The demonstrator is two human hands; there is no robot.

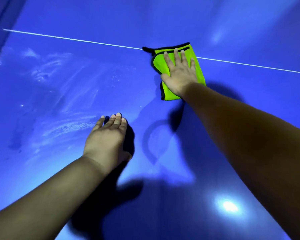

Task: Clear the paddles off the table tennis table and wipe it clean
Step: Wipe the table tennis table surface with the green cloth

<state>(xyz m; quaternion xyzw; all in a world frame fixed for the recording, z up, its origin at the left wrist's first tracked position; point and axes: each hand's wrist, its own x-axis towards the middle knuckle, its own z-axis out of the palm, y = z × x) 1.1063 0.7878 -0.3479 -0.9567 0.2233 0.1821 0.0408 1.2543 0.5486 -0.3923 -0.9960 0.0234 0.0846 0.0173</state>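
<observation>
While the blue table tennis table (97, 18) fills the whole view, its glossy top shows a broad patch of pale wet smears (68, 125) over the left half, curving in arcs. A thin white line (73, 39) crosses the surface from upper left to right. A lime-green cloth (169, 94) with black edging lies flat on the table right of centre, with its far edge over the white line, so the line is hidden there. The right hand (179, 75) lies palm down on top of the cloth, fingers straight and slightly spread, pointing away from the person. It covers the cloth's middle, leaving green showing on every side. The left hand (107, 137) is well apart from the cloth, nearer and to the left, at the edge of the smears. It is palm down with fingers straight and close together and holds nothing. Whether its palm touches the surface cannot be told. Both forearms cast dark shadows on the table between them. A bright lamp glare (229, 206) sits at lower right. A small black loop (146, 49) sticks out from the cloth's far left corner, on the line.
</observation>
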